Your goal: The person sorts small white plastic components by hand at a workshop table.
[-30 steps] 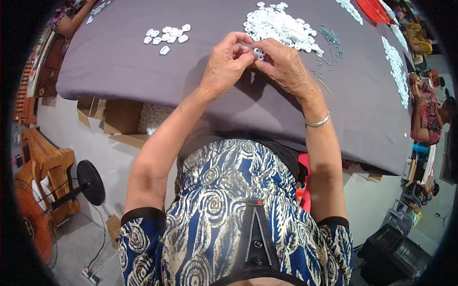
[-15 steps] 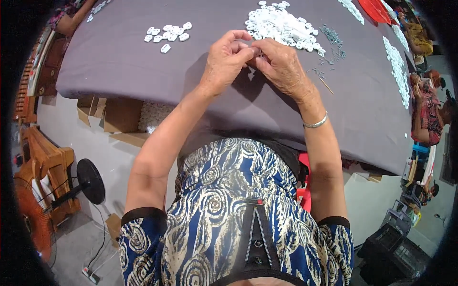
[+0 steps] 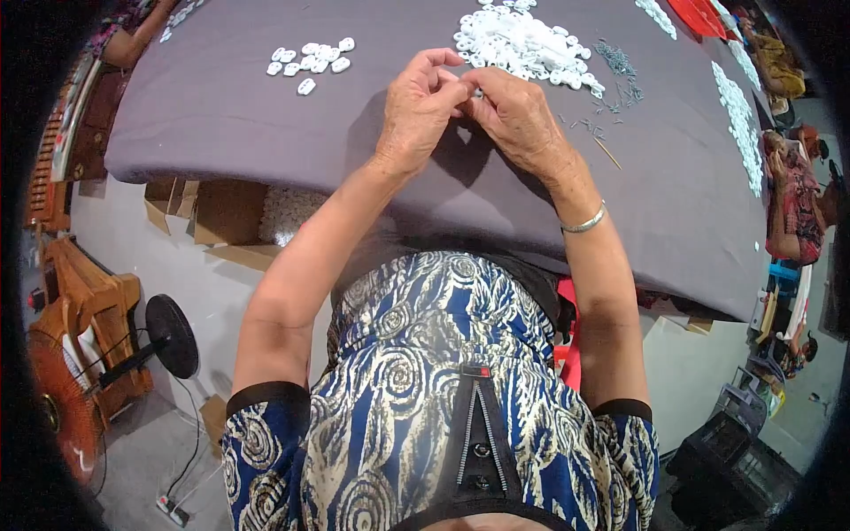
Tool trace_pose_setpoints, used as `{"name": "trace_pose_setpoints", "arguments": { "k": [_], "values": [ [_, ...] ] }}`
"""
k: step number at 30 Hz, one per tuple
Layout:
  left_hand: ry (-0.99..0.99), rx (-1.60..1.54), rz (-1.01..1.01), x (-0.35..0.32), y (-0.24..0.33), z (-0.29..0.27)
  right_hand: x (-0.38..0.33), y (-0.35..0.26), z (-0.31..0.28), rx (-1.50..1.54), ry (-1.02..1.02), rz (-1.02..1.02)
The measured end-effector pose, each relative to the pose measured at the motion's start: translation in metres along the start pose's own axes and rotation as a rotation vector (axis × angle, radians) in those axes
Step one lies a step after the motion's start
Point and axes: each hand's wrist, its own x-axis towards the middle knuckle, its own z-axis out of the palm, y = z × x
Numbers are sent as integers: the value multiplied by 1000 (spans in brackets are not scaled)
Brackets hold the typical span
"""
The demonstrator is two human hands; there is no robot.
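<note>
My left hand and my right hand meet just above the table's near part, their fingertips pinched together. Whatever lies between the fingers is too small and too covered to name. Beyond my right hand spreads a big heap of small white oval plastic pieces with holes. A smaller group of the same white pieces lies to the left of my left hand. Small grey pins are scattered right of the heap, and a thin wooden stick rests by my right wrist.
A grey cloth covers the table. More white pieces and a red tray are along its right side, where other people sit. Below the left edge stands an open cardboard box; a black fan is at lower left.
Both hands stay pinched together, with only slight shifts of fingers and wrists. The whole view has tilted a little. Nothing is visibly put down or picked up.
</note>
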Motion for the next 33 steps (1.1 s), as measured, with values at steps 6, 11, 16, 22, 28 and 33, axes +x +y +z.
{"name": "trace_pose_setpoints", "arguments": {
  "k": [6, 11, 16, 22, 28, 33],
  "values": [
    [-39, 30, -31, 0, 0, -5, -2, -2, -4, -137, 15, 34],
    [-68, 131, -40, 1, 5, -6, -2, -4, -9, -365, -130, 21],
    [-87, 69, -64, 1, 10, -5, -4, 1, -2, -337, -112, 43],
    [-122, 25, -34, 0, 8, -3, -4, 1, 6, -164, -56, 92],
    [-96, -135, 133, -17, 14, 18, -1, -15, 19, 193, 100, 33],
    [110, -131, 117, -19, 2, 28, 0, -12, 36, 234, 113, 33]
  ]
}}
